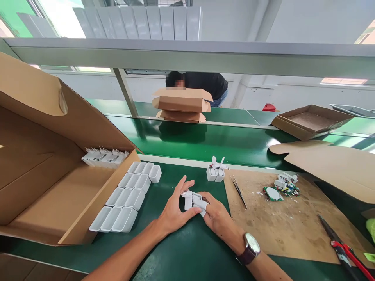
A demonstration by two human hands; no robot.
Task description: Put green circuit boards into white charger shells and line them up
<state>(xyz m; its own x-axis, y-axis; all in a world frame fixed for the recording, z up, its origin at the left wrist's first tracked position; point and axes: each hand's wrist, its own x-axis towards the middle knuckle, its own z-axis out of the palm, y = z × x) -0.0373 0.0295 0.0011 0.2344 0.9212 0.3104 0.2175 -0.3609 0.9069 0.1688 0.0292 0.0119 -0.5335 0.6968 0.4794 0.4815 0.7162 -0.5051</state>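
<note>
Over the green table, my right hand, with a watch on the wrist, is closed around a small white plastic device. The thumb of my left hand presses on the same device from the left, while its upper fingers stretch upward. Part of the device is hidden by my fingers. To the left stand rows of small white plastic boxes. Beyond my right hand are two white boxes with white parts sticking out of their tops.
A large open cardboard box on the left holds several filled white boxes. Tweezers, circuit boards and red-handled scissors lie on a brown board. Across the green conveyor, a person bends behind cardboard boxes.
</note>
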